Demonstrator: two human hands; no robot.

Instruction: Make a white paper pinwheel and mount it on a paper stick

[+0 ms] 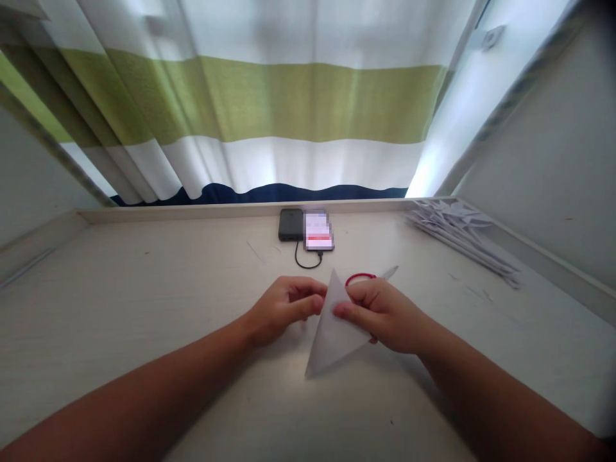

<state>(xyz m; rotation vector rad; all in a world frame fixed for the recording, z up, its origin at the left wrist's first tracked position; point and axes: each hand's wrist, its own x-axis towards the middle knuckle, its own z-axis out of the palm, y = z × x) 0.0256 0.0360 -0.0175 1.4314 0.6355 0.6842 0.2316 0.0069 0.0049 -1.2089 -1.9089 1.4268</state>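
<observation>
White paper [333, 341] slanted seven to one o'clock, right hand [385, 313] pinching it, left hand [283, 309] at ten, grip unclear to me.

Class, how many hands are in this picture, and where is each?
2. The left hand is at the left edge of the white paper; the right hand pinches the paper's right side. Some fingers are partly hidden; no other hand shows.
</observation>
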